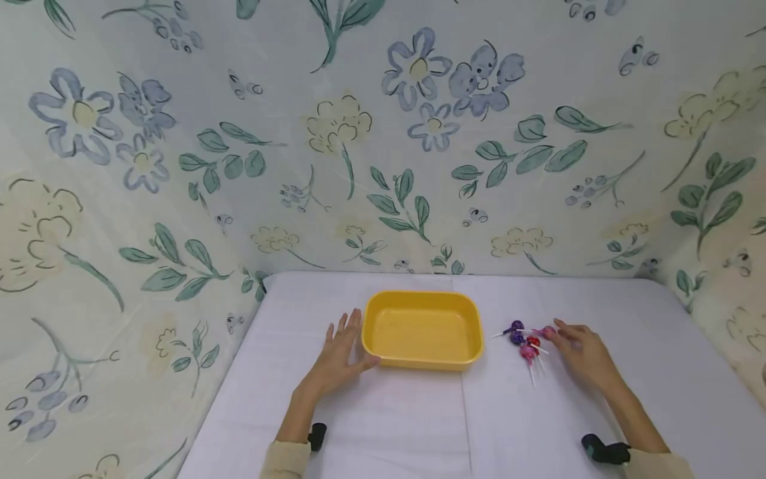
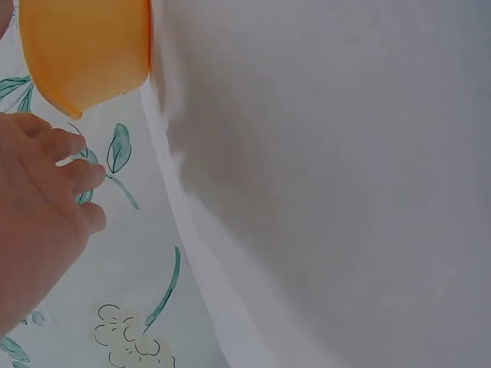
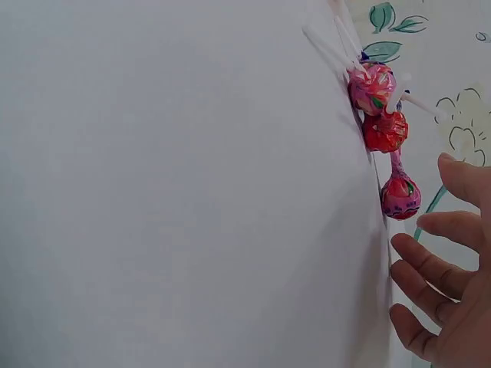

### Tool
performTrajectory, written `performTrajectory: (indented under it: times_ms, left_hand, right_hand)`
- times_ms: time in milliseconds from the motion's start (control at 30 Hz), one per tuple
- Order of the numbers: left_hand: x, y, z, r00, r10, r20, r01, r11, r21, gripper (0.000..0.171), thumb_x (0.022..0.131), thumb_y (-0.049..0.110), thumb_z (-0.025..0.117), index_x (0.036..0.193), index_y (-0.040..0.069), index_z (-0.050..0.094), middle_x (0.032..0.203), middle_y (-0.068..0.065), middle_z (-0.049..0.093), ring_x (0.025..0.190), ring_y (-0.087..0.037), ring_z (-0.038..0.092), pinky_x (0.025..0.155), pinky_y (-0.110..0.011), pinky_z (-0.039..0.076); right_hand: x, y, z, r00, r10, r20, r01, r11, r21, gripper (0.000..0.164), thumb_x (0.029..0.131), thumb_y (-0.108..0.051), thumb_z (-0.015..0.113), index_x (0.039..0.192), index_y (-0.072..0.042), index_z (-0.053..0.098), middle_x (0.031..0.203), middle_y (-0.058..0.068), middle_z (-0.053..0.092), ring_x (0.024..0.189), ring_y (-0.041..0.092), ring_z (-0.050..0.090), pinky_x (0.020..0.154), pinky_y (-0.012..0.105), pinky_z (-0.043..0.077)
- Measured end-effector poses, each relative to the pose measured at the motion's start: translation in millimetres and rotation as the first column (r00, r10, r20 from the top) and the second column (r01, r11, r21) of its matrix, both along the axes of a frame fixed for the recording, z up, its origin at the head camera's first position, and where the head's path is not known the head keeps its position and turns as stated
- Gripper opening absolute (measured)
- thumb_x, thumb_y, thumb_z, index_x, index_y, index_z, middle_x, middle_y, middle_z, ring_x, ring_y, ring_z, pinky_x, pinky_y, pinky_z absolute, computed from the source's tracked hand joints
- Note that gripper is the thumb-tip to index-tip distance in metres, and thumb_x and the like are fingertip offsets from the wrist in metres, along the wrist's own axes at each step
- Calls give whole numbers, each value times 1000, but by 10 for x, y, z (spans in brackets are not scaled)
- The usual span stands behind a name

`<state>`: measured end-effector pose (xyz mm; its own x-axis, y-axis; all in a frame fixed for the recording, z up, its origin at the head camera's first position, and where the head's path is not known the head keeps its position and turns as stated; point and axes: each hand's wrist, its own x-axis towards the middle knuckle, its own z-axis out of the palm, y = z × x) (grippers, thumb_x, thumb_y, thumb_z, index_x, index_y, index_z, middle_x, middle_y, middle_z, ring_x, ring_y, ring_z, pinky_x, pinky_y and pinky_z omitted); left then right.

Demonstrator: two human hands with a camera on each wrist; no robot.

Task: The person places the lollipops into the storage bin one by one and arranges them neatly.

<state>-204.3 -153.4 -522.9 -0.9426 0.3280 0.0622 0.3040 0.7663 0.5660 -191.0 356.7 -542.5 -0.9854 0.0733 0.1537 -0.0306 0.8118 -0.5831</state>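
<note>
A yellow plastic tray [image 1: 421, 364] sits on the white-covered table. At its left side is my left hand [image 1: 340, 356], fingers extended, with the thumb by the tray's near left corner. The left wrist view shows the tray's outer wall [image 2: 88, 54] just beyond this hand [image 2: 42, 192]; contact is unclear. Right of the tray lies a small pile of wrapped lollipops, with purple [image 1: 516, 335], red [image 1: 534, 343] and pink [image 1: 528, 352] wrappers. My right hand [image 1: 583, 352] reaches beside a pink lollipop [image 3: 401, 198] on the pile's right. In the right wrist view its loosely bent fingers [image 3: 430, 264] stand slightly apart from that lollipop.
A white cloth [image 1: 383, 426] covers the table. Behind and to the sides hangs a floral-patterned sheet [image 1: 383, 166], meeting the table's back edge. Dark wrist straps [image 1: 604, 451] show near both beige sleeves [image 1: 286, 459].
</note>
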Motion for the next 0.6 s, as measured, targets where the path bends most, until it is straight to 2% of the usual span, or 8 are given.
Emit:
performTrajectory:
  times_ms: [100, 233, 400, 600]
  left_hand:
    - [-20, 46, -10, 1000, -29, 0, 29, 999, 20, 114, 90, 66, 68, 168, 13, 4, 176, -9, 10, 164, -35, 6, 132, -60, 2]
    - [-36, 54, -31, 999, -45, -9, 45, 999, 29, 117, 88, 66, 70, 167, 10, 4, 175, -9, 12, 163, -35, 8, 132, -60, 3]
    - [-55, 80, -37, 998, -61, 10, 60, 997, 54, 120, 87, 66, 73, 167, 11, 2, 175, -7, 13, 164, -33, 8, 133, -59, 1]
    - [-67, 126, -29, 998, -43, 39, 40, 996, 82, 119, 86, 64, 74, 167, 9, 6, 175, -10, 13, 163, -33, 10, 132, -60, 0]
  right_hand:
    - [-15, 46, -20, 1000, -18, -2, 18, 1000, -22, 56, 107, -33, 58, 142, 11, 54, 119, 40, 60, 109, 55, 58, 90, 69, 51]
    - [-71, 59, -62, 999, -25, 25, 26, 1000, -13, 54, 107, -34, 58, 139, 9, 57, 115, 37, 61, 102, 47, 62, 81, 57, 55]
    - [-116, 64, -105, 998, -54, 39, 54, 999, -8, 54, 106, -37, 59, 137, 7, 61, 107, 30, 64, 92, 37, 60, 70, 35, 46]
    - [-145, 10, -108, 997, -80, 12, 80, 997, -11, 50, 104, -34, 64, 132, 8, 65, 101, 24, 66, 88, 31, 58, 67, 28, 42]
